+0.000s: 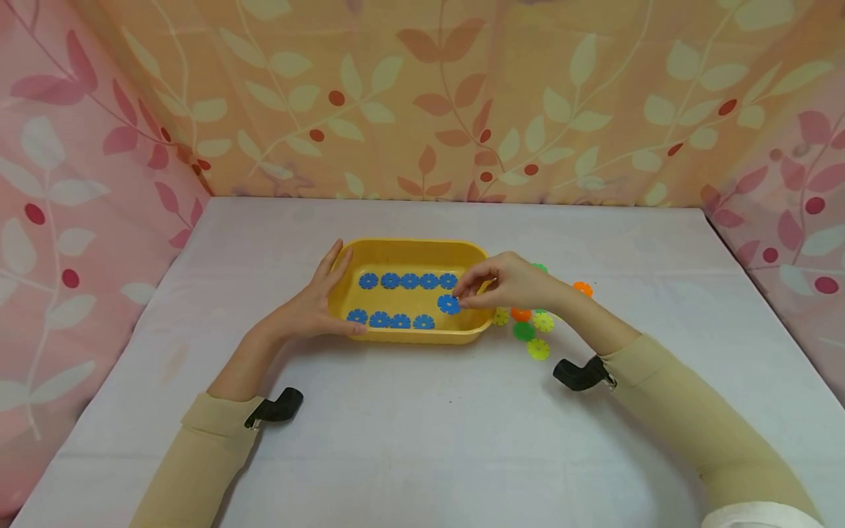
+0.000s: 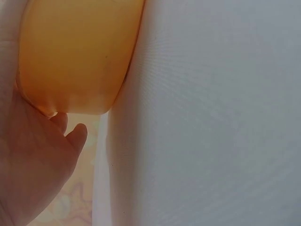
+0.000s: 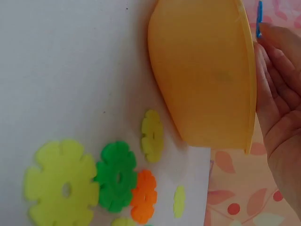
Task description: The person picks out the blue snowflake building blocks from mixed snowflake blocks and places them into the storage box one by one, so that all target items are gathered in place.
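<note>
A yellow plastic basin (image 1: 389, 336) stands on the table, with two rows of blue notched plastic discs (image 1: 410, 281) inside. My left hand (image 1: 304, 308) grips the basin's left end, thumb along the front rim and fingers spread towards the back corner. Over the right part of the basin, my right hand (image 1: 511, 282) pinches one blue notched disc (image 1: 448, 304) between thumb and fingertips. That disc (image 3: 260, 19) shows edge-on above the rim in the right wrist view. In the left wrist view the basin's outer wall (image 2: 80, 56) covers part of the left hand.
Loose notched discs lie right of the basin, partly under my right forearm: yellow ones (image 3: 63, 186), a green one (image 3: 117, 176) and an orange one (image 3: 144, 197) among them. A white cloth (image 1: 422, 440) covers the table, with patterned curtains (image 1: 436, 95) behind and at both sides.
</note>
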`<state>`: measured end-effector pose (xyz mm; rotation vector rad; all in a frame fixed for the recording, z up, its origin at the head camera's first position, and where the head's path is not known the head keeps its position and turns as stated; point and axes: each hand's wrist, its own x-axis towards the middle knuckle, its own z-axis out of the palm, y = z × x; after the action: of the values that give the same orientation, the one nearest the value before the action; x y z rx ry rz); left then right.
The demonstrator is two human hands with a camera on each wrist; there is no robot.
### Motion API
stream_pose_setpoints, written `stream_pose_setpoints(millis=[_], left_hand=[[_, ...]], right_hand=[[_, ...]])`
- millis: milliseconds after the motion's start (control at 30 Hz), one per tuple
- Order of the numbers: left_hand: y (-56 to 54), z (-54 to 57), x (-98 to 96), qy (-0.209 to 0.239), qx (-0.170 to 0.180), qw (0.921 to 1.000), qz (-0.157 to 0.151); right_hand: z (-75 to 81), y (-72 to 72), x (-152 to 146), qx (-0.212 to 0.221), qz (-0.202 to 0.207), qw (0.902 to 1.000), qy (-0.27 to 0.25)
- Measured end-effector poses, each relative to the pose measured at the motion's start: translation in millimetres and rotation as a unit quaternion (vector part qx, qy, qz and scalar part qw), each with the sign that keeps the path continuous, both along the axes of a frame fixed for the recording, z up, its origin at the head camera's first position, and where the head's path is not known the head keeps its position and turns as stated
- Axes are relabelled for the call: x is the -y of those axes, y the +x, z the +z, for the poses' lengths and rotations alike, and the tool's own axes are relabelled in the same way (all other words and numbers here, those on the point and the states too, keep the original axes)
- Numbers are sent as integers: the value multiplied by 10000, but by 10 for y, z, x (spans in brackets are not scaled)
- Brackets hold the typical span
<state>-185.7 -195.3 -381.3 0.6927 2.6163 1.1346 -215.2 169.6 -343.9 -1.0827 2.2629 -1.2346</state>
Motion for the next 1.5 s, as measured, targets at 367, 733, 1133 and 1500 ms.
stream_pose_setpoints(millis=[367,733,1133,1500], left_hand=[[18,28,-24,-3,88,9999,70],[6,30,-15,12,21,10000,5],[12,10,-4,-3,22,10000,58],[15,23,-9,69,32,10000,17]], right_hand=[[-14,-56,183,-820,857,9856,1201],[43,-61,266,-1350,817,9547,2522],[43,-78,358,-1278,915,9547,2525],[50,-106,395,-1053,882,9562,2584]])
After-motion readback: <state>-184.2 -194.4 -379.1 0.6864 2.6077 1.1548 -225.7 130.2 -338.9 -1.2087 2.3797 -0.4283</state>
